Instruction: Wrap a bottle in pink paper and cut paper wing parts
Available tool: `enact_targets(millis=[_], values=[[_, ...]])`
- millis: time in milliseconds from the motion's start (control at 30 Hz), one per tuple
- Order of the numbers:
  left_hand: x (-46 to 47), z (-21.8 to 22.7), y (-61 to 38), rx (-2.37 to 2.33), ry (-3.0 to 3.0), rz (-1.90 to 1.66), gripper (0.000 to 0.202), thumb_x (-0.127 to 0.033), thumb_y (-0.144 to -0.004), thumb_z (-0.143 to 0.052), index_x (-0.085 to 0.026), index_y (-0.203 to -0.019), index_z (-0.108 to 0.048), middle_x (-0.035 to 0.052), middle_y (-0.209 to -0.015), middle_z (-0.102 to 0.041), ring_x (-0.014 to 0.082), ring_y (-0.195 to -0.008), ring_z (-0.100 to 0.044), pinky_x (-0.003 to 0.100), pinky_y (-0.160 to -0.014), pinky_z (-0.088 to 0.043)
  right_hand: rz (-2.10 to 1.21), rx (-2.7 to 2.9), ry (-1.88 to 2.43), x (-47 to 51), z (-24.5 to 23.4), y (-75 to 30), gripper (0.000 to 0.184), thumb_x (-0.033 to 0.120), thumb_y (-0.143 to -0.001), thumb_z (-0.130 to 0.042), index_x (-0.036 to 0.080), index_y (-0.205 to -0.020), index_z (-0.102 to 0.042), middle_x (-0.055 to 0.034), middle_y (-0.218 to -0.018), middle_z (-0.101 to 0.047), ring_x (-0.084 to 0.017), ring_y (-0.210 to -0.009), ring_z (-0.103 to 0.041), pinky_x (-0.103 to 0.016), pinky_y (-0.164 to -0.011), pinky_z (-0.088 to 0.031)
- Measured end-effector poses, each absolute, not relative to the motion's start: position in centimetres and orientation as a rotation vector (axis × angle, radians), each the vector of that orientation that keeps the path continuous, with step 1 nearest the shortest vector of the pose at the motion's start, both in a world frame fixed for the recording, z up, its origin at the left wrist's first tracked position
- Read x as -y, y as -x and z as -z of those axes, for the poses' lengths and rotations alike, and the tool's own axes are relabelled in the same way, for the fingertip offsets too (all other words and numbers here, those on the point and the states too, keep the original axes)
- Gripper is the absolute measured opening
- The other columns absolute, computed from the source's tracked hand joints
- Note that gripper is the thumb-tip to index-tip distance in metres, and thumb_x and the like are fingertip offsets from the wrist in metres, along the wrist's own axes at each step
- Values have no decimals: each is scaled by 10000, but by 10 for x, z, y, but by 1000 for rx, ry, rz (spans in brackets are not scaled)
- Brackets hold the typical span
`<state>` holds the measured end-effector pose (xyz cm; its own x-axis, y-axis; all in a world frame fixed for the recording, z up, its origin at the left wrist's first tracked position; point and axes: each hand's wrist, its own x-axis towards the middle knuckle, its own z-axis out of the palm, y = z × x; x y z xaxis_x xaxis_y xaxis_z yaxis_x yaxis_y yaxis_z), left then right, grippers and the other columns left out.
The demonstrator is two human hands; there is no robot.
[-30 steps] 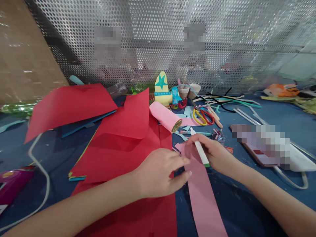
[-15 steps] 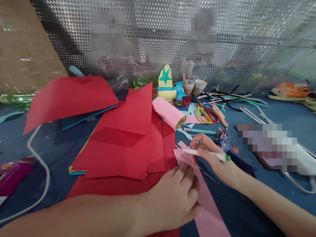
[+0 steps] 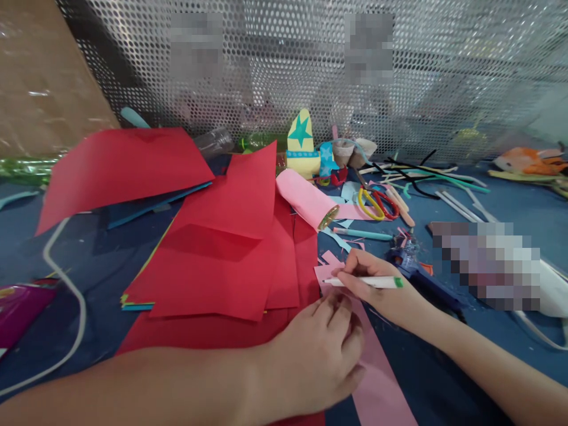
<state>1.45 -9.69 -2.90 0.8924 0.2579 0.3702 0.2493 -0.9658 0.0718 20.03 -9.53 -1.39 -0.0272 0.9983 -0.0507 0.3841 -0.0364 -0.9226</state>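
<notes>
My right hand [image 3: 377, 287] is closed round a white marker pen [image 3: 381, 282] with a green end. The pen's tip points left, over the top end of a pink paper strip [image 3: 381, 373]; whether it touches the paper I cannot tell. My left hand [image 3: 326, 349] lies on the strip just below, its fingers curled and pressed down on it, the fingertips partly hidden. Left of the hands, sheets of red paper [image 3: 213, 278] are piled over yellow and blue ones. Just beyond the hands lies a tube wrapped in pink paper [image 3: 306, 198].
Scissors [image 3: 377, 204] with yellow and red handles, a light blue pencil [image 3: 364, 234] and paper scraps lie beyond my right hand. A dark blue glue gun [image 3: 426, 281] and a blurred-out phone-like object [image 3: 479, 260] are to the right. A decorated yellow paper tube [image 3: 302, 160] stands at the back.
My right hand has shifted slightly down and left, bringing the pen lower over the strip's top end. My left hand stays on the strip. The view has turned slightly.
</notes>
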Motion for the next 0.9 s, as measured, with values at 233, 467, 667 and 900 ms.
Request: enact_targets(millis=[233, 467, 667, 900], values=[[97, 26, -15, -414, -3059, -671, 394, -362, -932, -419, -62, -1106, -607, 212, -1127, -656, 326, -1093, -601, 389, -875, -503, -1066, 1548, 1518, 97, 14, -201, 214, 310, -877, -575, 242, -702, -472, 40, -678, -548, -150, -725, -560, -229, -566, -398], [96, 25, -16, -427, -3056, -690, 390, -362, -922, -430, -68, -1099, -616, 178, -1054, -681, 327, -1057, -618, 394, -856, -512, -1053, 1618, 1541, 96, 9, -199, 202, 281, -872, -575, 229, -701, -479, 50, -670, -530, -119, -619, -468, -225, -544, -377], [96, 24, -16, -415, -3052, -680, 390, -356, -923, -429, -63, -1102, -614, 183, -1047, -681, 327, -1051, -619, 395, -861, -509, -1024, 1637, 1539, 97, 5, -198, 209, 286, -881, -554, 227, -701, -464, 56, -649, -495, -114, -600, -439, -223, -531, -358], [97, 27, -15, -387, -3069, -632, 407, -349, -938, -412, -49, -1143, -596, 216, -1124, -658, 327, -1096, -599, 409, -886, -496, -943, 1651, 1582, 96, 5, -197, 187, 294, -889, -532, 229, -726, -469, 64, -629, -474, -107, -563, -419, -217, -505, -341]])
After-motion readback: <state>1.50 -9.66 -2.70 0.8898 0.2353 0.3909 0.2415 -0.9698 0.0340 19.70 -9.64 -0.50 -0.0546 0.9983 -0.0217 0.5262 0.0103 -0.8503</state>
